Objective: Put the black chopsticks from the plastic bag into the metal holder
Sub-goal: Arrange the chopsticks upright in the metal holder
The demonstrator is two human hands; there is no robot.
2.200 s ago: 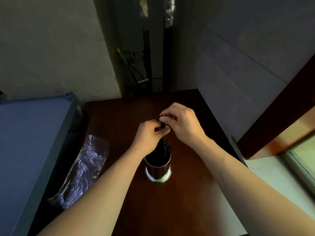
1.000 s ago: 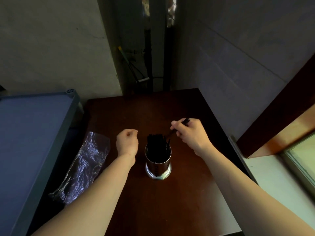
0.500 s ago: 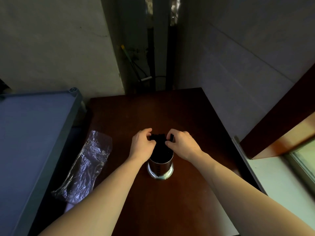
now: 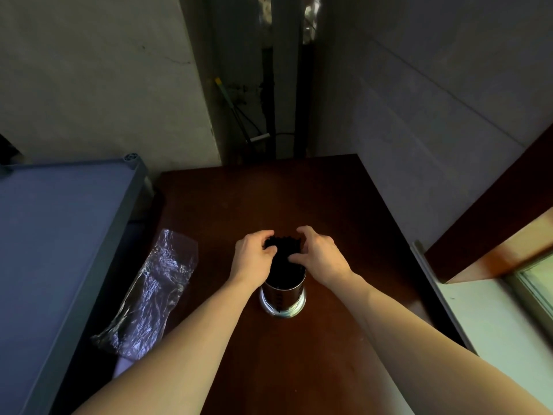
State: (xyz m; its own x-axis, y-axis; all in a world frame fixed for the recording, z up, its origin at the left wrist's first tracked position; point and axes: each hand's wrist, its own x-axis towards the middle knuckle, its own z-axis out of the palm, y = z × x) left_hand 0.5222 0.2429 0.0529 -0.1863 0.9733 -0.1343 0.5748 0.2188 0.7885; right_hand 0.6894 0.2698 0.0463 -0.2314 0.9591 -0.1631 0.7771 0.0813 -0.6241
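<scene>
The black chopsticks (image 4: 282,259) are stood bunched in the metal holder (image 4: 283,298); their tops are cupped by the left hand (image 4: 254,254) and right hand (image 4: 318,253), fingers curled closed around them. They should be pressed evenly, the holder kept upright. The plastic bag (image 4: 149,295) is left of the holder.

Dim all over, like a room with the lamp off. Soft daylight from the right, past the right hand (image 4: 321,255), bright on the pale ledge (image 4: 490,319). Dark and hard to see between the fingers (image 4: 270,250), where the black chopsticks (image 4: 283,245) melt into shadow. Small shiny glints left of the left hand (image 4: 253,259) on the plastic bag (image 4: 149,298), and below the fingers on the metal holder (image 4: 282,305). Bent, stretched walls at the edges. A bit blurry low down.
</scene>
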